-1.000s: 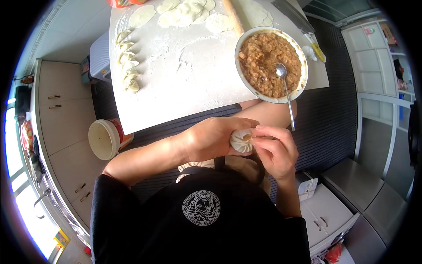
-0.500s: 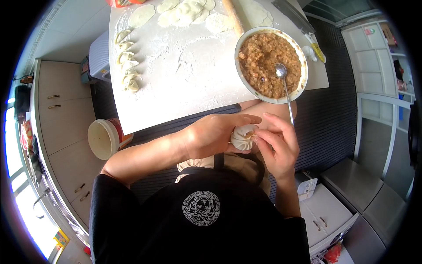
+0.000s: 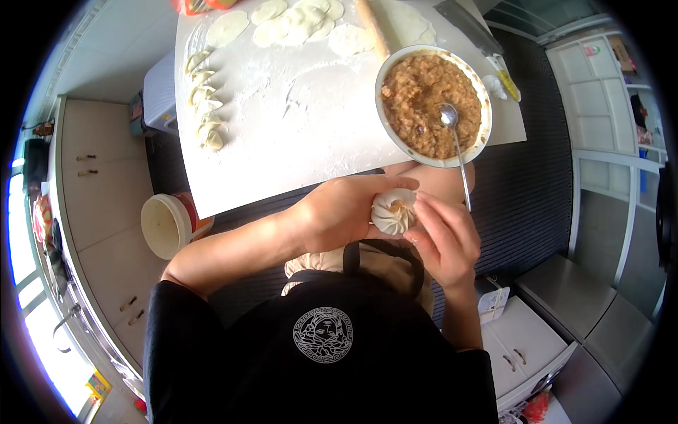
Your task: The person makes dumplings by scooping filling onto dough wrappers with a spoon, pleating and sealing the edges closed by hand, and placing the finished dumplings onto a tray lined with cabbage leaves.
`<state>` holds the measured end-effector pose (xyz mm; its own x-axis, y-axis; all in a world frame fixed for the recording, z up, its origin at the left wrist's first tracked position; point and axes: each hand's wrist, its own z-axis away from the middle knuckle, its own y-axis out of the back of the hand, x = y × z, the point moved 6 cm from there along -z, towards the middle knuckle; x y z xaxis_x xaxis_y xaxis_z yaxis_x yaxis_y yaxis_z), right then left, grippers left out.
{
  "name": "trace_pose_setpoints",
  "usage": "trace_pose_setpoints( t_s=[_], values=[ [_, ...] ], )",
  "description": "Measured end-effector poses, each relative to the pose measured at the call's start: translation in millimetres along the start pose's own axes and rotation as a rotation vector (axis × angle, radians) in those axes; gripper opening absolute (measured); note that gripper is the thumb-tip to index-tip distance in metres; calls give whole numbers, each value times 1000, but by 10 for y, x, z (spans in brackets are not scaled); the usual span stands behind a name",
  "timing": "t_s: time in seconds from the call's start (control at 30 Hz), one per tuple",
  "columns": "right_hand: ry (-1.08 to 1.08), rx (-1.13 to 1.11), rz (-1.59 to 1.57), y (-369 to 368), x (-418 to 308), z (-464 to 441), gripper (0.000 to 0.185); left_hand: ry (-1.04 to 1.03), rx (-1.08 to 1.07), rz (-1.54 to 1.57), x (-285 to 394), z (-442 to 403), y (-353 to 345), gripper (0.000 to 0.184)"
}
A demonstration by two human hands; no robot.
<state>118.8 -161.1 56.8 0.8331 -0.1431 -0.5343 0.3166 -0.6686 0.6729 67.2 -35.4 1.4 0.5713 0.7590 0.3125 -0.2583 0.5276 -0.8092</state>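
Observation:
A pleated white dough bun [image 3: 393,211] with a little brown filling showing at its top rests in my left hand [image 3: 337,213], whose fingers curve round it. At the bun's right edge, my right hand [image 3: 449,239] pinches the dough between thumb and fingers. Beyond my hands, a white bowl [image 3: 382,119] of brown minced filling [image 3: 422,92] stands at the table's right part, with a metal spoon [image 3: 458,145] lying in it and its handle over the rim. Several folded dumplings [image 3: 207,106] form a column on the table's left side.
The floured white table [image 3: 296,120] holds several round wrappers [image 3: 300,22], a rolling pin [image 3: 371,27], and a knife [image 3: 470,27] with a yellow-green thing [image 3: 508,85] near its handle. A white bucket [image 3: 166,226] stands on the floor at the left.
The bun has turned in my left hand, so its pleated top now faces up more. My right fingers have shifted from the opening to the bun's right edge.

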Motion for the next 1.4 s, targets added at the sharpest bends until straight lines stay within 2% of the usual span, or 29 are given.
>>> trace_pose_setpoints(
  t_s=[0.2,0.3,0.4,0.63,0.83,0.93,1.13,1.23,1.4],
  values=[
    [-25,106,65,23,-4,69,21,-111,-33,0,55,36,-35,52],
    [-163,94,35,16,21,49,21,-194,-71,28,29,39,-37,52],
    [-185,141,16,-3,2,34,23,-213,-20,74,-28,26,-63,51],
    [-373,126,17,-31,-45,-14,25,-419,68,175,-146,-16,-112,46],
    [-320,87,21,-55,-75,-14,20,-486,44,186,-172,-4,-114,47],
    [-271,52,-10,-31,-85,-59,15,-447,26,183,-138,23,-134,46],
    [9,2,90,9,-133,-161,16,-345,-25,111,-181,7,-40,47],
    [50,-45,20,-2,-79,-94,17,-281,-5,102,-175,41,-48,47],
    [22,8,-29,22,-47,-68,19,-225,-9,56,-156,55,-80,47]
  ],
)
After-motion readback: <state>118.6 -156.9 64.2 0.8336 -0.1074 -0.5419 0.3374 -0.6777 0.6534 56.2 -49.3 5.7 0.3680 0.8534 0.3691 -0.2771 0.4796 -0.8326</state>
